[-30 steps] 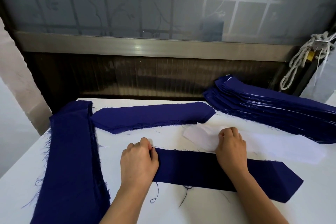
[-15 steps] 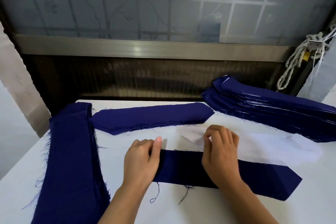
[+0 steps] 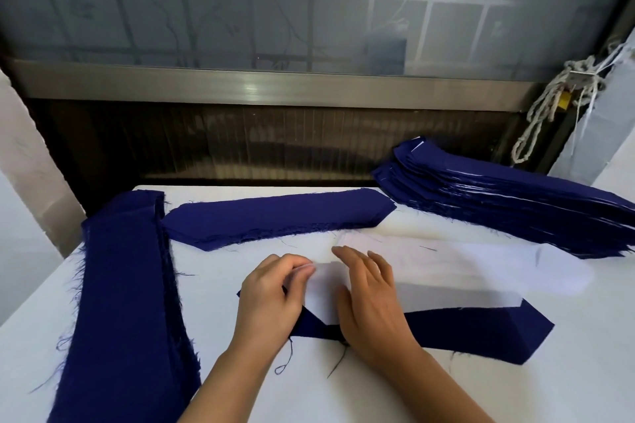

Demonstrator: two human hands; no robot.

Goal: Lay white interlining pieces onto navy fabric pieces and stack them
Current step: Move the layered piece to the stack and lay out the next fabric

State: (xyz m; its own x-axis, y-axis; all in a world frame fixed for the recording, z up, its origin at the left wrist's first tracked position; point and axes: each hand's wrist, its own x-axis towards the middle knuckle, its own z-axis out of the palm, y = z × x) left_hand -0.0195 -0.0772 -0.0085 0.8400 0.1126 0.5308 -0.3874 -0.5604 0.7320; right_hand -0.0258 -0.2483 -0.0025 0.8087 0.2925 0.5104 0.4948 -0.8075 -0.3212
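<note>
Navy stack (image 3: 508, 203) behind white interlining (image 3: 457, 287)

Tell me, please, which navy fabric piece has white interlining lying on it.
The navy fabric piece nearest the person, under the white interlining sheet; others are bare.

White interlining (image 3: 446, 294) atop navy piece (image 3: 481, 330)

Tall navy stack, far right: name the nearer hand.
Right. The right hand rests on the white interlining, left of the stack; the left hand pinches it farther left.
</note>
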